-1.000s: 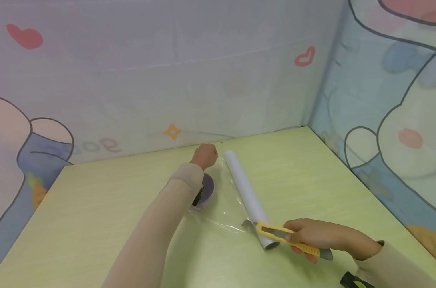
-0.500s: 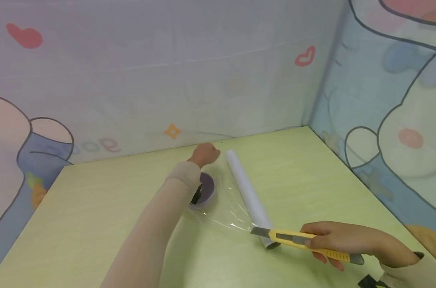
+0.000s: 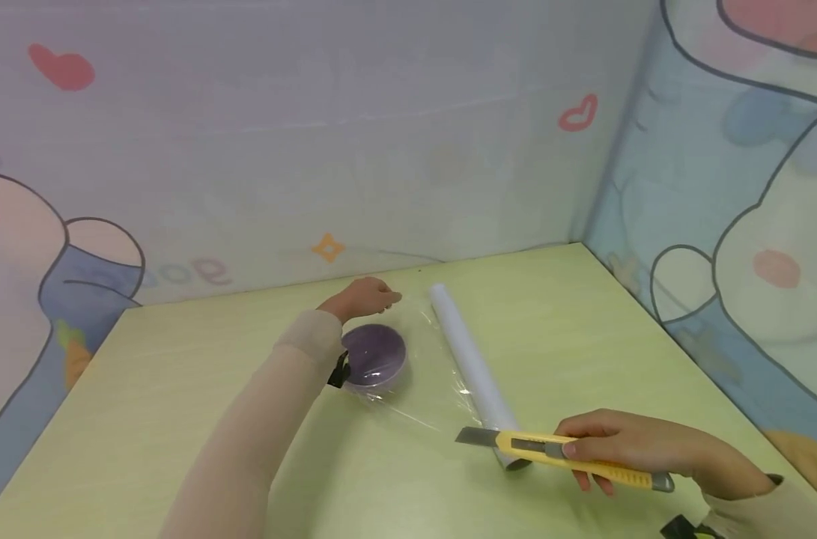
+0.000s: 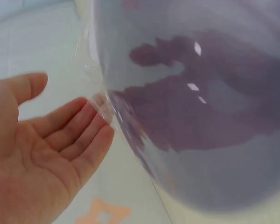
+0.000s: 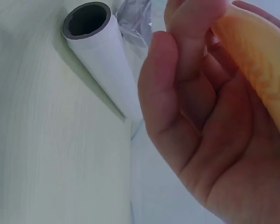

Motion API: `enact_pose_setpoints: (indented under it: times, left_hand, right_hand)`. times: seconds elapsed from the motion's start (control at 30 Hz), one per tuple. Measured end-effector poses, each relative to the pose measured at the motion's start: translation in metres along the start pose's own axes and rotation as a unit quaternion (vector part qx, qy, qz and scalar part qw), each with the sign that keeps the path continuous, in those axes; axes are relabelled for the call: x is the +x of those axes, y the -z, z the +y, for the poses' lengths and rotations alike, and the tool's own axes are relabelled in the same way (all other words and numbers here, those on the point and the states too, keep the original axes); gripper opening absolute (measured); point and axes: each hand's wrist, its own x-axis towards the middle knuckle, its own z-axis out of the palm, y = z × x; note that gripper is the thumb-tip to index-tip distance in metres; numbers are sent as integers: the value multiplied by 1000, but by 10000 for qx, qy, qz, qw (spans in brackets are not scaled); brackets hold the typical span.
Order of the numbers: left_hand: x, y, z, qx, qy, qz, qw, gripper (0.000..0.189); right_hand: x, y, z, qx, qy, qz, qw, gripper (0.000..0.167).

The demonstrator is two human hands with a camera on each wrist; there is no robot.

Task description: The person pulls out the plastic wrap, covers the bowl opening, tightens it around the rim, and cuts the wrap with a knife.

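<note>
A purple bowl [image 3: 374, 355] stands on the table with clear cling film [image 3: 435, 374] over it, stretching toward the roll. My left hand [image 3: 364, 296] is behind the bowl at its far side. In the left wrist view, the fingers [image 4: 91, 149] lie loosely extended at the film's edge by the bowl rim, with the thumb apart. My right hand [image 3: 640, 449] grips a yellow utility knife [image 3: 563, 455], its grey blade out and pointing left over the near end of the cling film roll [image 3: 472, 359]. The roll lies slantwise to the right of the bowl.
The pale green table [image 3: 213, 404] meets a printed cloth backdrop [image 3: 381, 150] at the back and another at the right. A dark hollow core [image 5: 87, 21] shows at the roll's near end in the right wrist view.
My left hand has shifted left and its fingers have loosened, uncovering more of the bowl. The right hand has drawn the knife rightward, then slightly back left. The view has shifted a little.
</note>
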Motion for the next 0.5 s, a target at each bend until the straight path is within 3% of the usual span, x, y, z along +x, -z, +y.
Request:
enact_pose_setpoints:
  times: [0.1,0.2,0.33,0.5]
  left_hand:
    - [-11,-1,-9,73,-91,-134,9998,51]
    - [-21,-3,-18,9,-184,-40,9998,56]
    - [-39,-8,-27,-556,-122,48,9984,69]
    - [-63,-19,-44,-1117,41,-133,9936,85]
  right_hand:
    - [-1,3,1,3,102,161,9998,26]
    - [-1,5,1,172,164,394,9989,25]
    - [-1,7,1,450,90,738,9962,26]
    - [6,8,-1,202,-213,1586,9869,32]
